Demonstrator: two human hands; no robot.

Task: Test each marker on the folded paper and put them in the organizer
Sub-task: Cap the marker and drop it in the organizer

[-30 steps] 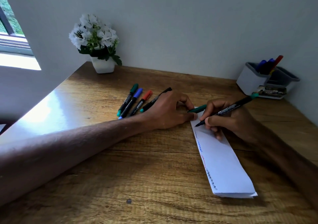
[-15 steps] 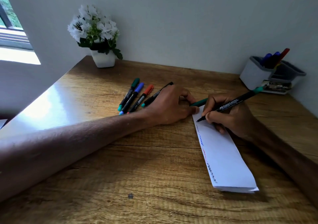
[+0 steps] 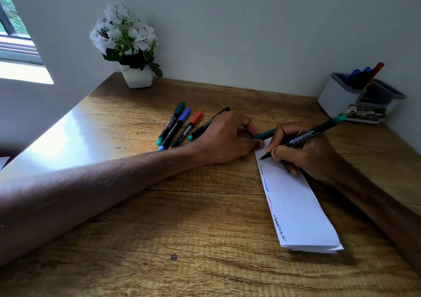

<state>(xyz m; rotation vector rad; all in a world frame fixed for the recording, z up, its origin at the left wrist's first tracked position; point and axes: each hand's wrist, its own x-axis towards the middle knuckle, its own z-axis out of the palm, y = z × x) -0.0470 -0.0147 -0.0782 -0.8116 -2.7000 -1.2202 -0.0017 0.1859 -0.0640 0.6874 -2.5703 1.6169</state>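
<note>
Wooden surface [image 3: 136, 205] set against a wall. Far left: white flower pot [image 3: 137, 78]. Centre: four capped markers [image 3: 173, 130] lying side by side. Right: folded paper [image 3: 296, 205] lying flat, scribbles along its left edge. Far right corner: organizer [image 3: 337, 96].

The tabletop [image 3: 118, 217] is wood-grained, veined yet glossy, mirroring window light towards 9 o'clock. The folded paper [image 3: 293, 205] at 3 o'clock is matt white. The marker [image 3: 303, 138] in the right hand [image 3: 305, 160], the green cap [image 3: 264, 134] in the left hand [image 3: 225, 137] and the four loose markers [image 3: 174, 129] at 12 o'clock are smooth plastic with a faint sheen. The organizer [image 3: 337, 98] at 2 o'clock is matt grey-white plastic; the flower pot [image 3: 136, 78] looks smooth.
</note>
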